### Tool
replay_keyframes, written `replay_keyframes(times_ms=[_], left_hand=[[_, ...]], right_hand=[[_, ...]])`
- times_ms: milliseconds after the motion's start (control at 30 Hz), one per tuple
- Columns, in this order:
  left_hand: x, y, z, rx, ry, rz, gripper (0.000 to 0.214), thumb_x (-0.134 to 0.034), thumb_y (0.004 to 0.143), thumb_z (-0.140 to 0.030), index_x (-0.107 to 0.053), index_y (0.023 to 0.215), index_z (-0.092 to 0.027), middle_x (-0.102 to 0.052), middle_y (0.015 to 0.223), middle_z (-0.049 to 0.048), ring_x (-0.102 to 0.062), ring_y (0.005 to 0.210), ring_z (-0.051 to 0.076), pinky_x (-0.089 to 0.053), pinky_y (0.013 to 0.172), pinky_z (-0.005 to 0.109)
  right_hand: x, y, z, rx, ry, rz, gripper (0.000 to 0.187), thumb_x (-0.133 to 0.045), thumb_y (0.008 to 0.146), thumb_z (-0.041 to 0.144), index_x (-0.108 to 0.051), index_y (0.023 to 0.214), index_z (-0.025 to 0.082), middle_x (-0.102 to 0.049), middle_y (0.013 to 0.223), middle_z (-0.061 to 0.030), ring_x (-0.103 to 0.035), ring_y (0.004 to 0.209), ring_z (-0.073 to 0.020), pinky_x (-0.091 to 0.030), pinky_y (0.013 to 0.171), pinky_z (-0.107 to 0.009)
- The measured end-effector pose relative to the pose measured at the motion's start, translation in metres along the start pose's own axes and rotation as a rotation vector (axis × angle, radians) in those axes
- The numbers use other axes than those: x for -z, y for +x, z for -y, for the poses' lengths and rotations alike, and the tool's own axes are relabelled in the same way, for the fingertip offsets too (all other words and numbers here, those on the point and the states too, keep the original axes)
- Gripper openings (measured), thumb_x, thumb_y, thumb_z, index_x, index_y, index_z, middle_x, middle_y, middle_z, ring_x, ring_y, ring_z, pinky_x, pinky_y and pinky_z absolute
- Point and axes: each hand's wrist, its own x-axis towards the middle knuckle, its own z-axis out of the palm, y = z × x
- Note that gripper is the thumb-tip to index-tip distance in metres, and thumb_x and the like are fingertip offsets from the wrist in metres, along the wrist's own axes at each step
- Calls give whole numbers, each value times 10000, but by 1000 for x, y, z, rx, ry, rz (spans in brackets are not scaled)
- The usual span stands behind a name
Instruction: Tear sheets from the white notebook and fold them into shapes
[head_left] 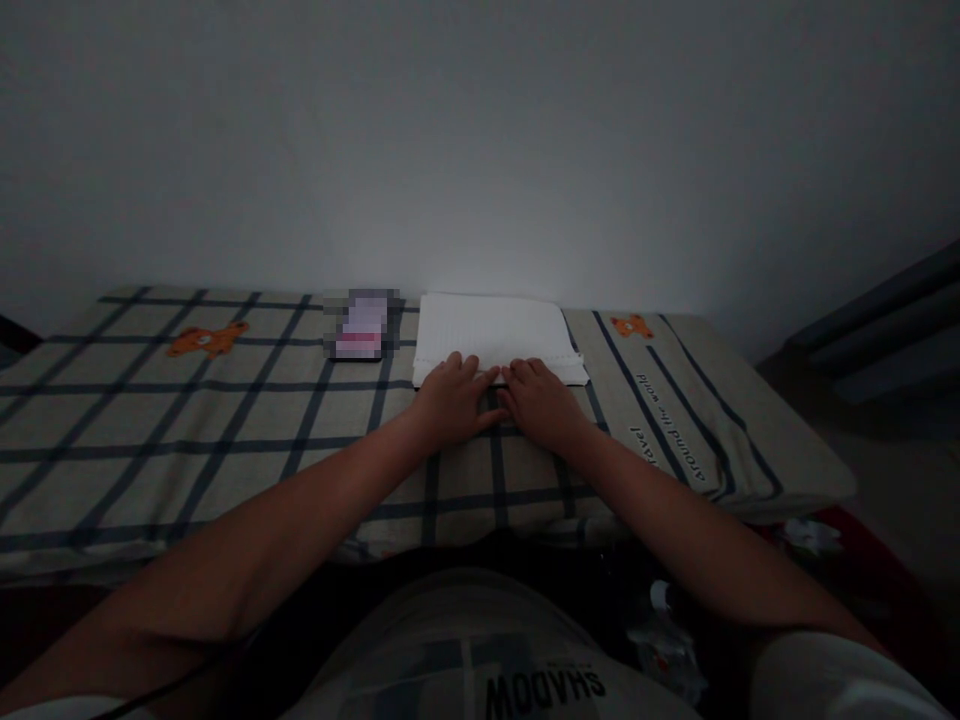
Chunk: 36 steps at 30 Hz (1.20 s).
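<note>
A bed (pixel 225 440) under a checked sheet with orange bear prints fills the view, and on its far side, against the wall, lies a white folded cloth (pixel 495 335) — flat, squared up. Both hands rest side by side at its near edge: the left hand (pixel 452 400) lies palm down, fingers loosely spread and touching the cloth, gripping nothing — the right hand (pixel 541 402) likewise, flat and open. A blurred pinkish object (pixel 361 324) sits just left of the cloth

View: head camera, single.
Position: worn on the person's head, above the lap.
Facing: forward and down across the bed (pixel 225 430) toward the wall (pixel 480 130).
Range: near, arm's reach.
</note>
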Motion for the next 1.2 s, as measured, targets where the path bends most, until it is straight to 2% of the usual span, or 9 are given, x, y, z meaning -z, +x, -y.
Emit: replay_keyframes(times_ms=[367, 600, 933, 1067, 1200], left_hand=[[-1, 1, -1, 5, 7, -2, 800, -392, 924, -724, -515, 1473, -155, -617, 1232, 186, -535, 1104, 355, -421, 970, 451], [0, 1, -2, 3, 14, 5, 812, -385, 931, -716, -522, 1461, -116, -629, 1237, 198, -543, 1115, 364, -398, 1002, 458], [4, -4, -8, 96, 38, 14, 806, -415, 943, -684, -551, 1399, -33, -616, 1277, 231, -544, 1150, 362, -421, 988, 435], [6, -6, -10, 139, 54, 26, 819, -435, 941, -676, -542, 1409, -12, -624, 1251, 232, -559, 1137, 367, -435, 976, 426], [6, -9, -12, 188, 70, 41, 817, -403, 963, -658, -513, 1439, -4, -589, 1344, 265, -547, 1225, 380, -419, 1023, 425]], right_hand=[[-1, -1, -1, -7, 42, -8, 414, -429, 1031, 312, -621, 1296, 58, -631, 1234, -192, -521, 1120, -302, -450, 994, -424], [3, -2, -4, -104, 30, 12, 392, -468, 1013, 338, -656, 1224, 66, -633, 1182, -193, -527, 1114, -307, -454, 967, -420], [8, -10, -16, -221, 34, 62, 390, -435, 1027, 377, -684, 1161, 108, -621, 1148, -158, -518, 1125, -288, -451, 946, -383], [12, -14, -16, -286, -6, 87, 402, -442, 1023, 392, -675, 1170, 98, -618, 1165, -164, -516, 1144, -302, -458, 924, -374], [12, -17, -14, -340, -59, 109, 440, -448, 1019, 412, -666, 1171, 62, -621, 1180, -186, -519, 1143, -313, -448, 926, -377]])
